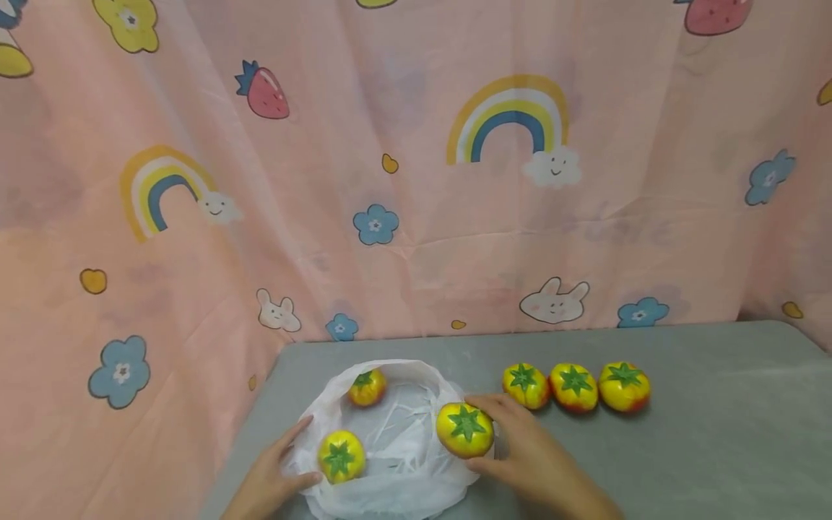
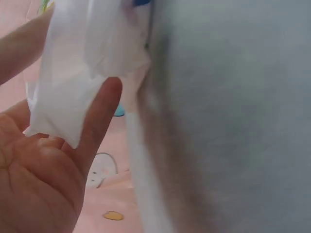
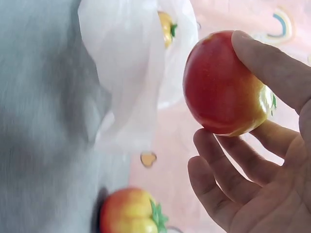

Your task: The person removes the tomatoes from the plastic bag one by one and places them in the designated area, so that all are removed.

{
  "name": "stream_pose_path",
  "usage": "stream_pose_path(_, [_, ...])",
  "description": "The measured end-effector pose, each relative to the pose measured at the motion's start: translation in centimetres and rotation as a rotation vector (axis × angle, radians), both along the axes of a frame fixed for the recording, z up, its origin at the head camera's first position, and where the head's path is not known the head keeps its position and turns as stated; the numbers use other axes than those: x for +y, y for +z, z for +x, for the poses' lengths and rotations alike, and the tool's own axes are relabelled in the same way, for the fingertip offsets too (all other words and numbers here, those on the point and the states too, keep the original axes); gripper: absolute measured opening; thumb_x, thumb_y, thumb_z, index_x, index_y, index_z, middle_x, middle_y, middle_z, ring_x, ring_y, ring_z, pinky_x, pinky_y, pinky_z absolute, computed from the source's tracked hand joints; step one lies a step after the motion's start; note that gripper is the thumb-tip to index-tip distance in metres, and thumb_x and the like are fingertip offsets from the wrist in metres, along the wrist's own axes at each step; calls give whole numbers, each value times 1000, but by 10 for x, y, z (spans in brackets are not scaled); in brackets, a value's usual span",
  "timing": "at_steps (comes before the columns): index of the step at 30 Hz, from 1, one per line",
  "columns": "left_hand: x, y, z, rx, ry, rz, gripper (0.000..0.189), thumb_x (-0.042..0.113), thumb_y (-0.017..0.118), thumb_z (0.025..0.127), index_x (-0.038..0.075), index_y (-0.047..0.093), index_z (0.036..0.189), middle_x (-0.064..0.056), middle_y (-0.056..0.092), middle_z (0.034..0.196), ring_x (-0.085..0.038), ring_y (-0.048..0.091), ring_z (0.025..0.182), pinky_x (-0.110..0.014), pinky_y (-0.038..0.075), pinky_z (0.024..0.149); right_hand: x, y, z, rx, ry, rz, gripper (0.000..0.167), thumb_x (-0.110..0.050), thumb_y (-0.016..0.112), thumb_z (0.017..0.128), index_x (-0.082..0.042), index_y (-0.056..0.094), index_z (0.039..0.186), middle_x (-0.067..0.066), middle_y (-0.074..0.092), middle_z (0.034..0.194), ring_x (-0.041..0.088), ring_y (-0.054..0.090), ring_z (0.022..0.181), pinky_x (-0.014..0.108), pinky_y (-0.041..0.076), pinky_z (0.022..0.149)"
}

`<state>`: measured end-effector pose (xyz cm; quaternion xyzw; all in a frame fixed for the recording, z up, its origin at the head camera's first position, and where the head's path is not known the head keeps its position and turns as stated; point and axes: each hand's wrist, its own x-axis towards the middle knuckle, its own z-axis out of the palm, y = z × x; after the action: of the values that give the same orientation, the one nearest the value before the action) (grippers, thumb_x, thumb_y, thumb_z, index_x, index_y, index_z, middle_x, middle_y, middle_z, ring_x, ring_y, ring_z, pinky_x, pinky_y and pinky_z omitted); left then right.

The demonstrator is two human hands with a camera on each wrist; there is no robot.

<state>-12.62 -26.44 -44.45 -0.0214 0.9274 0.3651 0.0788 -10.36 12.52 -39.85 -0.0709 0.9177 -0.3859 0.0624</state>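
A white plastic bag (image 1: 390,491) stands with its mouth spread on the grey table. Two yellow-and-red tomatoes with green star tops lie inside, one at the front left (image 1: 341,456) and one at the back (image 1: 367,388). My left hand (image 1: 276,466) holds the bag's left side; in the left wrist view, plastic (image 2: 68,97) runs between thumb and fingers. At the bag's right rim, my right hand (image 1: 520,448) grips another tomato (image 1: 464,430) between thumb and fingers. Its red underside (image 3: 214,87) shows in the right wrist view.
Three more tomatoes stand in a row right of the bag: a left one (image 1: 525,386), a middle one (image 1: 573,388) and a right one (image 1: 624,386). Behind the grey table (image 1: 728,433) hangs a pink patterned curtain (image 1: 416,282).
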Motion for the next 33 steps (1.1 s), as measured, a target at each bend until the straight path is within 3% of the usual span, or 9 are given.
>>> stream_pose_path(4, [1,10,-6,-34,2,-44,101,41,89,66,21,41,152,-24,44,152,-47,45,137,-66,41,107,13,-1,2,-94,-70,46,79,-48,88,67,-31,56,137,5,52,147,30,55,127,66,47,100])
stream_pose_path(11, [-2,24,-13,-10,-51,-112,99,38,91,63,21,47,149,-22,48,150,-44,50,134,-60,46,106,30,-6,2,-113,-93,44,83,-54,87,65,-31,55,138,7,47,150,28,57,122,65,49,97])
stream_pose_path(17, [-4,23,-11,8,-84,-82,91,36,91,64,19,52,145,-19,51,148,-41,53,132,-55,49,105,44,-15,-1,-144,-95,55,84,-51,87,65,-29,54,139,11,47,150,26,58,116,63,52,94])
stream_pose_path(24, [-1,19,-12,-27,-70,-104,92,37,91,64,21,52,145,-20,51,148,-44,51,132,-58,49,103,56,-24,-2,-157,-75,81,82,-43,90,65,-26,55,137,8,52,146,25,56,118,65,47,100])
stream_pose_path(33, [-3,17,-11,5,-77,-39,96,34,92,62,21,49,147,-19,48,151,-43,46,138,-55,45,109,74,-32,-10,-153,-65,100,89,-44,89,67,-17,51,142,15,51,147,31,56,122,65,47,100])
